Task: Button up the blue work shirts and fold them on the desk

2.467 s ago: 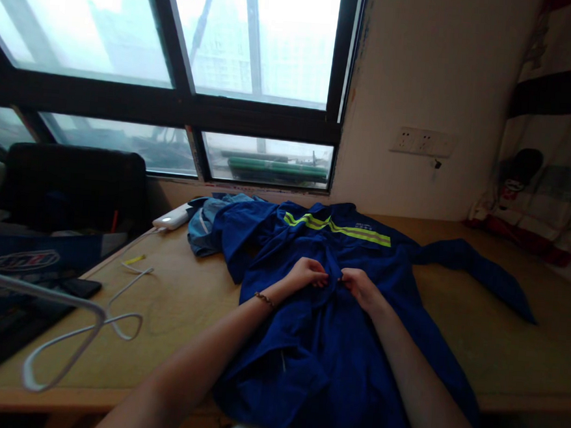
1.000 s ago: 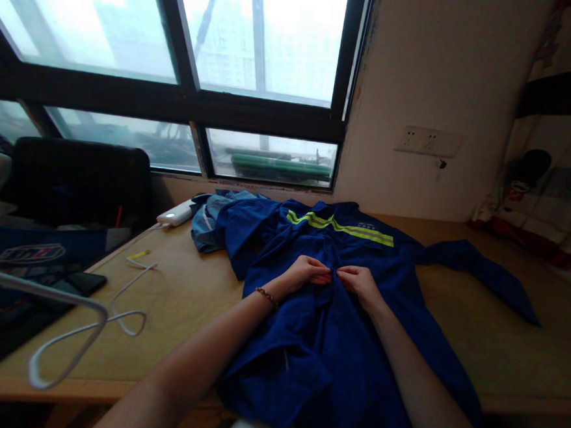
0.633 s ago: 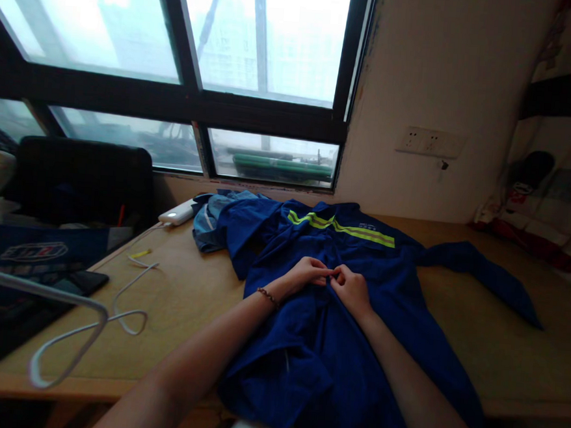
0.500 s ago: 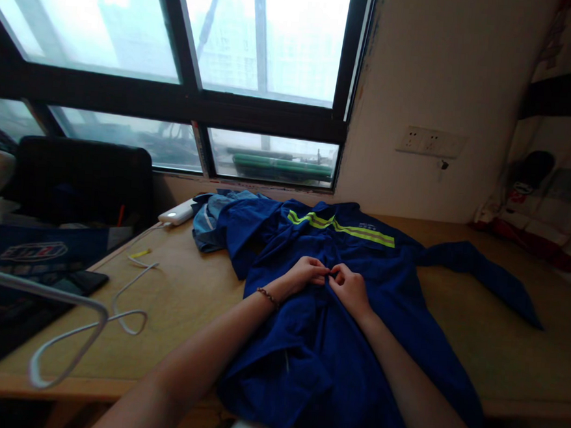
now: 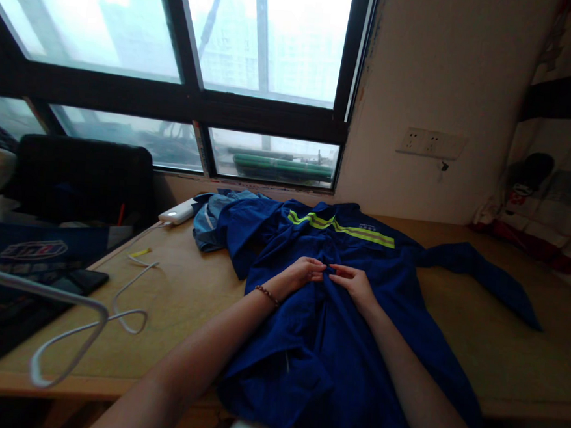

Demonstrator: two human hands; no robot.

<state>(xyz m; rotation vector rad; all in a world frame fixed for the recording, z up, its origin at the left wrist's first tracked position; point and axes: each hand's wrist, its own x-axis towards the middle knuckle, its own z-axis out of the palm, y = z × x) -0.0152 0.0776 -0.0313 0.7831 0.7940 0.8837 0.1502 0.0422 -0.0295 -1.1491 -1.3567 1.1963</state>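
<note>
A dark blue work jacket (image 5: 382,299) with yellow reflective stripes across the chest lies spread on the wooden table. Its lower hem hangs over the near edge. My left hand (image 5: 307,271), with a beaded bracelet at the wrist, pinches the cloth at the middle of the jacket front. Just to its right, my right hand (image 5: 353,284) pinches the other front edge between thumb and fingers. The fingertips of both hands almost meet there. Any button between them is too small to make out.
Light blue cloth (image 5: 209,218) is bunched by the jacket's left sleeve. Beside it sit a white power bank (image 5: 178,212) and a looping white cable (image 5: 134,314). A blue bag (image 5: 43,246) and black chair (image 5: 83,174) stand left of the table (image 5: 185,318).
My right hand's fingers have straightened out and shifted slightly right, still on the cloth. My left hand has barely moved.
</note>
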